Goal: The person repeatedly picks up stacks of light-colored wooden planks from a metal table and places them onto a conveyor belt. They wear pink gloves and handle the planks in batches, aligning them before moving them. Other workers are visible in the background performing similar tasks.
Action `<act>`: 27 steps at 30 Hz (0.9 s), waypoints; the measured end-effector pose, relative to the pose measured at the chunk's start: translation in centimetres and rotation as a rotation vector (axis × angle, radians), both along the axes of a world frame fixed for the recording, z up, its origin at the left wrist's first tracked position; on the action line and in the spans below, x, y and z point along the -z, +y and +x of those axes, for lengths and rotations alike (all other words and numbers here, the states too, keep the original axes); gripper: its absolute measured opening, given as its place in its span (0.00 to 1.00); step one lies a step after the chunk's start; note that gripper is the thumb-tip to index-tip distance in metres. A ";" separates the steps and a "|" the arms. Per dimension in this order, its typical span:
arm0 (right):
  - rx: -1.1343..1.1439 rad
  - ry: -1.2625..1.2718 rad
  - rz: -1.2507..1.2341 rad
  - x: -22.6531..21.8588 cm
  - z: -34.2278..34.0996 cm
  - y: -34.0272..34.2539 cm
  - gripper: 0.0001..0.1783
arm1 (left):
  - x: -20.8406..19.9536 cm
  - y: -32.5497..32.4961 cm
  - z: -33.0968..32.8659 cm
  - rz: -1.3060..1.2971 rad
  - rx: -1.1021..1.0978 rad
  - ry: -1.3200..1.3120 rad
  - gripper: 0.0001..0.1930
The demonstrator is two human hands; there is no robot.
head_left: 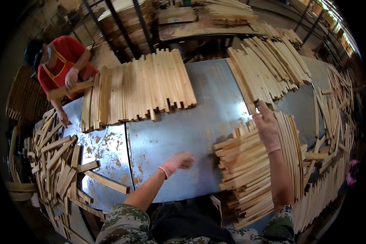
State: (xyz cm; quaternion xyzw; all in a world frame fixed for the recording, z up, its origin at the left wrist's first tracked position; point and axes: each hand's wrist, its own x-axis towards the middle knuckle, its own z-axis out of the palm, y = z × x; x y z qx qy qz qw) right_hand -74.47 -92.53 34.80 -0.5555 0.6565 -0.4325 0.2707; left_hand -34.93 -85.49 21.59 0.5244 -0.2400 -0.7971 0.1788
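My left hand, in a pale pinkish glove, hangs over the bare metal tabletop. Motion smears its fingers, and nothing shows in it. Farther right, my gloved right hand reaches forward, with thumb and forefinger apart at the near ends of a stack of wooden strips. No strip is visibly gripped. Below that hand lies another pile of wooden strips, set crosswise to the strips just right of my wrist.
A wide row of wooden strips lies across the table's far left. Behind its left end, a person in red holds a board. Loose offcuts heap up at the near left; more scattered strips lie far right.
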 end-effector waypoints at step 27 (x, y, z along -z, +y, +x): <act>0.132 0.259 0.525 25.8 23.9 -25.9 0.39 | 12.0 -15.7 23.6 -0.357 -0.439 -0.828 0.37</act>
